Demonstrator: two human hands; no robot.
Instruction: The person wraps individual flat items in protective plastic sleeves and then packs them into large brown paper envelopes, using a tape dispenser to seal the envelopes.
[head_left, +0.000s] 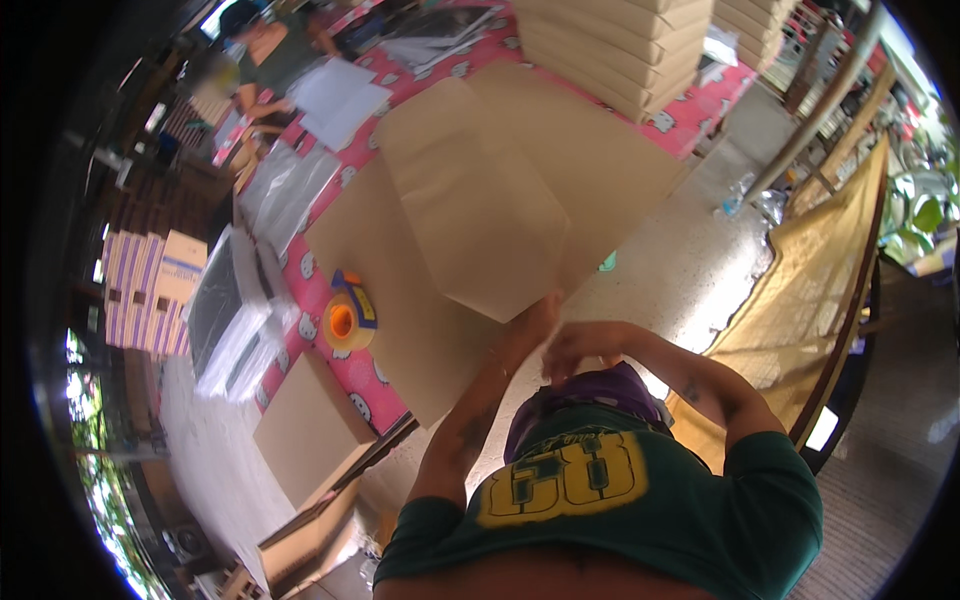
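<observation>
Before me on the table lies a large flat sheet of brown paper or board (620, 150), with a smaller brown piece (480, 200) on top, its near end cut to angled corners. My left hand (543, 312) is beside the near edge of that piece; its fingers are blurred, and I cannot tell whether it touches the edge. Close in front of my body, my right hand (580, 347) hangs with bent fingers, smeared by motion. Nothing nameable shows in either hand. A tape roll in a blue and orange dispenser (350, 317) rests left of the smaller piece.
Tall stacks of brown boxes (610, 50) stand at the far side. Plastic-wrapped black goods (235, 310) and a brown box (315, 430) lie left on the pink patterned tablecloth (300, 270). Another person (275, 60) handles white sheets (335, 100). A yellow-brown cloth (800, 290) hangs right.
</observation>
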